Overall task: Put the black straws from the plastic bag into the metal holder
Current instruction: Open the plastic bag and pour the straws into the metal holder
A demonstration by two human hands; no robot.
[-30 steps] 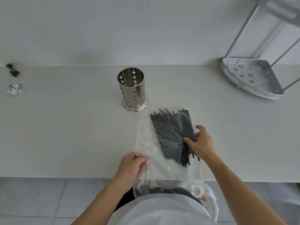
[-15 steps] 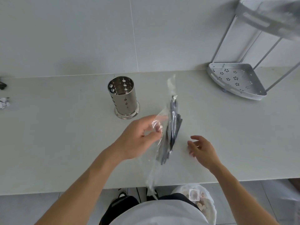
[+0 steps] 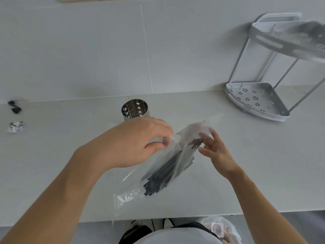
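Now my left hand [image 3: 133, 143] pinched the plastic bag [image 3: 168, 166], black straws [image 3: 163, 175] at its five o'clock; right hand [image 3: 216, 152] spread open.

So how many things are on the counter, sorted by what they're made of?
Shiny metal: 2, the round perforated metal holder and the silver corner rack.
Clear plastic: 1, the plastic bag holding a bundle of black straws, too many to count.
Small scraps: 2, black bits and a crumpled foil piece.
Total: 5.
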